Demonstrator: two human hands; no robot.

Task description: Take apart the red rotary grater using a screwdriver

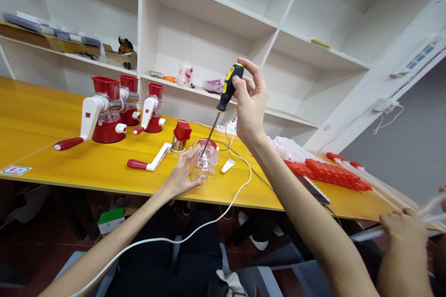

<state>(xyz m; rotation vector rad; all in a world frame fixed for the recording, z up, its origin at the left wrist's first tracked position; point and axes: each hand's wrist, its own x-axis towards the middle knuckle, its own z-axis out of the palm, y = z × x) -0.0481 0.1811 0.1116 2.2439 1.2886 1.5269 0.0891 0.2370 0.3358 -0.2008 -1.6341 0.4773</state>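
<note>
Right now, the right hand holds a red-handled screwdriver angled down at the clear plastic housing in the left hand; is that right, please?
Almost: in the head view, the screwdriver has a black-and-yellow handle, not red. The right hand does angle it at the clear plastic housing.

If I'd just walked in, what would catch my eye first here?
Probably the black-and-yellow screwdriver upright in the right hand, its shaft slanting down to a clear plastic part held by the left hand. Next, perhaps, the three red-and-white hand-crank machines on the yellow table at the picture's left, and the bright red pieces lying at its right.
</note>
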